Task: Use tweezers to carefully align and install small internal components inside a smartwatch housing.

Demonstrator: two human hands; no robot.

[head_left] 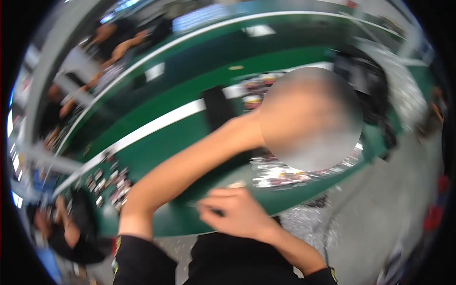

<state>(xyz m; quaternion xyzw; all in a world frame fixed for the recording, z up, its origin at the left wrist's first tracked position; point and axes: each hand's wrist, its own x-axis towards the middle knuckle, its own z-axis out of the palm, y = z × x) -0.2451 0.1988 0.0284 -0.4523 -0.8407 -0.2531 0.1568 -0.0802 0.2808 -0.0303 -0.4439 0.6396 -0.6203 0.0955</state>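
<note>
working at the edge of a long green bench [156, 147], we have our right hand [237, 213] low in the blurred frame, fingers curled together and pinched on what looks like a thin dark tool or strip [209, 208], too smeared to name. our left arm bends upward, and the left hand is hidden behind a blurred patch, so we cannot tell its grip. small mixed parts [107, 183] lie scattered on the bench to our left, and another spread of pieces [285, 173] lies just beyond the right hand. we judge the work mid-course, with many pieces unsorted. other people [111, 45] work at the far side.
</note>
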